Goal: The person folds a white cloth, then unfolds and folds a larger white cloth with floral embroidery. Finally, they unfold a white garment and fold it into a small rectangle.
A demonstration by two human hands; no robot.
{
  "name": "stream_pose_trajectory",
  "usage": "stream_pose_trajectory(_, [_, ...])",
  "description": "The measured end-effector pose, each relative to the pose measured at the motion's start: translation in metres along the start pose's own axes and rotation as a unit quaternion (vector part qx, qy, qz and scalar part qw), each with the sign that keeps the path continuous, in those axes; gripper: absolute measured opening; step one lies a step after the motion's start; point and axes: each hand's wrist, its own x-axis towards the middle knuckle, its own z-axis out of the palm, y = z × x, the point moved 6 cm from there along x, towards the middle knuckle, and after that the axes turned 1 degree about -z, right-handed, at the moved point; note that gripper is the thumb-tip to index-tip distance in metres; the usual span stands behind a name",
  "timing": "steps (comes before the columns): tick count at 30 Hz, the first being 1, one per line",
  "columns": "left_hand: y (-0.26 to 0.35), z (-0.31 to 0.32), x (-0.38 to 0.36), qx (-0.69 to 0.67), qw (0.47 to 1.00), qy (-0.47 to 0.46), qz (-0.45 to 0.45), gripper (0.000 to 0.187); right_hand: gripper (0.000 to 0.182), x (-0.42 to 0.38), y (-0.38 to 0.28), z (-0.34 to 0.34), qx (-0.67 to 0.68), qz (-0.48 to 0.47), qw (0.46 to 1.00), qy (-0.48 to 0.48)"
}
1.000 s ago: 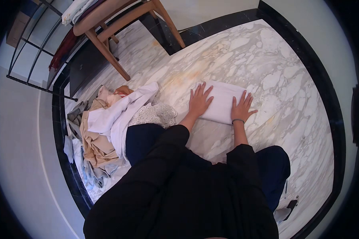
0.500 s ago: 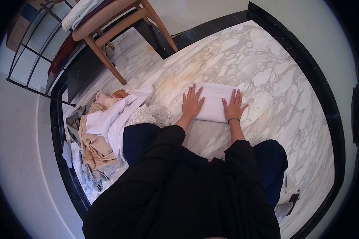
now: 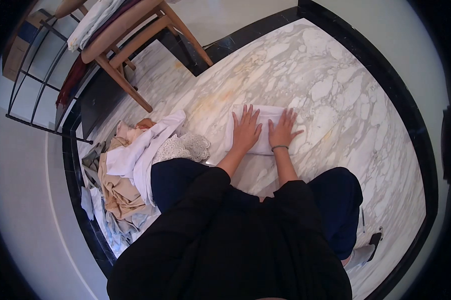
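A folded white cloth (image 3: pixel 262 142) lies flat on the marble floor in front of me. My left hand (image 3: pixel 246 131) rests on its left part, palm down with the fingers spread. On its right part lies my right hand (image 3: pixel 283 131), also flat, with the thumb and fingers apart and a dark band at the wrist. Neither hand grips anything. To the left, beside my knee, is a loose heap of clothes: a white garment (image 3: pixel 130 159) on top, white lace (image 3: pixel 185 148) and a beige garment (image 3: pixel 116 186).
A wooden chair (image 3: pixel 116 37) with folded clothes (image 3: pixel 93 22) on its seat stands at the upper left. Beside it is a black metal rack (image 3: pixel 48 84). A dark phone-like object (image 3: pixel 375 242) lies by my foot at the lower right.
My hands have moved closer together on the cloth; the left one now lies further onto it. The view has shifted slightly.
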Motion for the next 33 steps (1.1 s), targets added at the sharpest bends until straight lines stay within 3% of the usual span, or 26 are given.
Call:
stream_pose_trajectory(2, [-0.002, 0.007, -0.002, 0.019, 0.999, -0.014, -0.026, 0.056, 0.077, -0.003, -0.019, -0.006, 0.013, -0.045, 0.998, 0.041])
stream_pose_trajectory(12, [-0.016, 0.027, -0.007, 0.112, 0.99, -0.035, -0.08, 0.061, 0.072, -0.007, -0.012, 0.026, -0.028, -0.059, 0.997, 0.032])
stream_pose_trajectory(24, [-0.016, 0.024, -0.005, 0.106, 0.991, -0.015, -0.083, 0.059, 0.073, -0.005, -0.014, 0.024, -0.031, -0.062, 0.997, 0.036])
stream_pose_trajectory(33, [-0.043, 0.022, 0.001, 0.079, 0.987, -0.022, -0.14, 0.055, 0.073, 0.0, -0.002, 0.023, -0.034, -0.083, 0.996, 0.022])
